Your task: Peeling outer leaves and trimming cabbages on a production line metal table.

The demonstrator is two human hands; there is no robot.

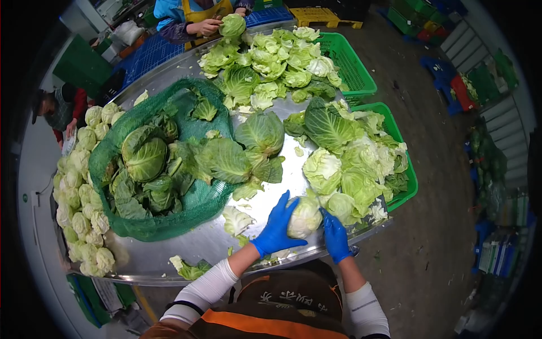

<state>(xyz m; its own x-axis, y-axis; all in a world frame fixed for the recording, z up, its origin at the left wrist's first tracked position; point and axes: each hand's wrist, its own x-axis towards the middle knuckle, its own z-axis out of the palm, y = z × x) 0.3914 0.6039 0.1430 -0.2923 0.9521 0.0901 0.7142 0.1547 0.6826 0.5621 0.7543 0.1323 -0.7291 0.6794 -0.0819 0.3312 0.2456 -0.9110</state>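
My left hand [277, 231], in a blue glove, spreads its fingers around the left side of a pale, peeled cabbage head [304, 217] near the front edge of the steel table [169, 254]. At the cabbage's right side is my right hand [335, 237], also blue-gloved, its fingers curled; whether it holds something is not clear. Loose cabbage leaves [360, 169] are heaped just beyond it. To the left, a green mesh sack [169, 231] lies rolled open around darker, untrimmed cabbages [146, 156]. Another leafy cabbage [260, 133] rests on the table's middle.
Pale trimmed cabbages [80, 199] are piled at the table's left end. Green plastic crates [413, 195] stand along the right edge, holding leaves. Across the table a person [207, 26] holds a cabbage beside another leaf heap [275, 63]. A second person [63, 106] is at far left.
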